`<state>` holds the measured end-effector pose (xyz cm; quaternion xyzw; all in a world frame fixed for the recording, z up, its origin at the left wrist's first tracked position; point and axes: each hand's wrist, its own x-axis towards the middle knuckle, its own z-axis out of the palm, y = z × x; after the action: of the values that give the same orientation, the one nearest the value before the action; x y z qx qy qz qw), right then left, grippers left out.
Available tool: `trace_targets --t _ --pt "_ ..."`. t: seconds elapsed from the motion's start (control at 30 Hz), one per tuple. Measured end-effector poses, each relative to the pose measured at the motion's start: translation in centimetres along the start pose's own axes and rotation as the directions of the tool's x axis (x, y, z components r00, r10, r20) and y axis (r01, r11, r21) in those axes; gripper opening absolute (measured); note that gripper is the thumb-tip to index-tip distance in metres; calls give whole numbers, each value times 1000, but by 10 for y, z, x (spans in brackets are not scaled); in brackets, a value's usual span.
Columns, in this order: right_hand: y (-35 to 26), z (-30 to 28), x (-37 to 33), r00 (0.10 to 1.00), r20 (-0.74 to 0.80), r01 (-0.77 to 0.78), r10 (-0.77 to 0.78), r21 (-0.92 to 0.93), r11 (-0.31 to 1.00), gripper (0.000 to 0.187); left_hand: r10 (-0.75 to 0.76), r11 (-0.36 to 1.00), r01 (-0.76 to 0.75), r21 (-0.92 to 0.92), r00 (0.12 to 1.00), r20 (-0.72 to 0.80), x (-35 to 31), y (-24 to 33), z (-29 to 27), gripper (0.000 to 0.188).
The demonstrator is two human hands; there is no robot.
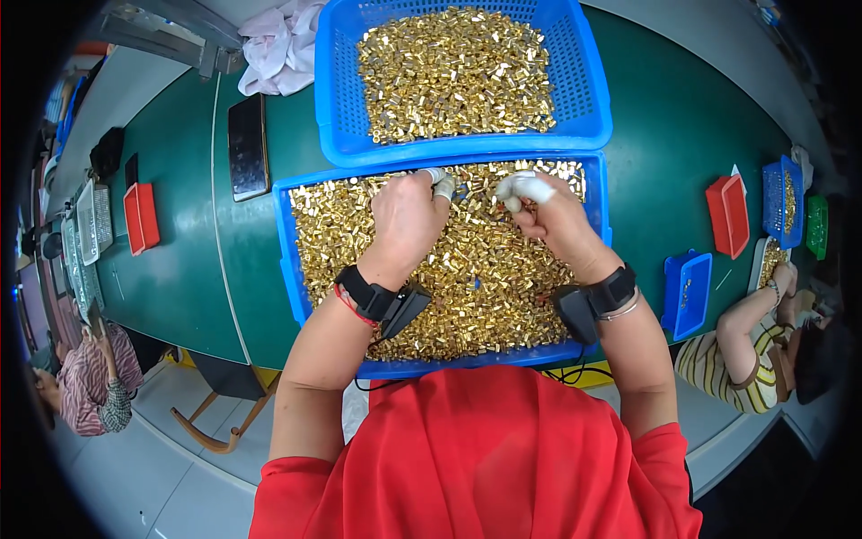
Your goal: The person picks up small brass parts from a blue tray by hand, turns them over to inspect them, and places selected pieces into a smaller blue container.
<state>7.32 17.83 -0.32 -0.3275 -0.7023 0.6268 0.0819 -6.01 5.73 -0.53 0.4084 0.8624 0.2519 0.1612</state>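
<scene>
A wide blue tray (280,234) before me is filled with small gold-coloured metal pieces (467,287), short and tube-like. Over its far left part, my left hand (404,216) is closed, its white-covered fingertips and thumb close together down at the pieces. To its right, my right hand (552,216) hovers over the pieces with its fingers curled in toward the thumb; white covers sit on some fingers. What either hand pinches, if anything, is too small or hidden. A few blue bits lie among the metal pieces.
A perforated blue basket (575,81) with more metal pieces adjoins the tray's far edge. Left are a dark phone (249,144), crumpled white cloth (278,54) and a red bin (141,218). Right are a red bin (729,216) and small blue bin (688,292). People sit at both sides.
</scene>
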Motion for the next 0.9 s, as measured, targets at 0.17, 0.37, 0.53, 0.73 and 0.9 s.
trace_targets --t 0.17,0.37,0.53,0.73,0.9 --pt "-10 16 1 970 -57 203 -237 -347 916 14 -83 995 82 49 996 18 1 4 5 13" --pt "-1 32 13 928 38 266 -372 -764 587 13 -109 993 109 52 994 10 1 5 5 15" --pt "3 30 12 898 33 289 -440 -798 529 12 -223 899 246 -362 969 106 -6 -8 0 15" --pt "2 36 13 848 84 374 -523 -795 478 9 -347 474 381 -794 909 229 -12 -22 -11 15" --pt "0 43 15 903 43 268 -428 -835 480 9 -92 987 71 -142 984 -150 -7 0 1 17"
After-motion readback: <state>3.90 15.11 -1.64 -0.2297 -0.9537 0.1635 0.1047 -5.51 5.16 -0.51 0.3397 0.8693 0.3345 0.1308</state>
